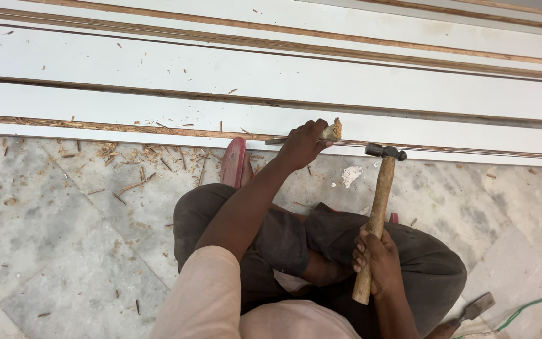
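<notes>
The hammer (376, 207) stands almost straight up in the picture, its dark metal head at the top, pointing at the white boards (271, 78). Its long handle is smooth brown wood. The right hand (377, 260) wraps its fingers (360, 251) tight around the low end of the handle. The left hand (302, 143) grips a chisel (332, 130) with a rough, frayed wooden top, pressed on the board edge. Wood chips (133, 164) lie on the grey stone floor (64, 251).
</notes>
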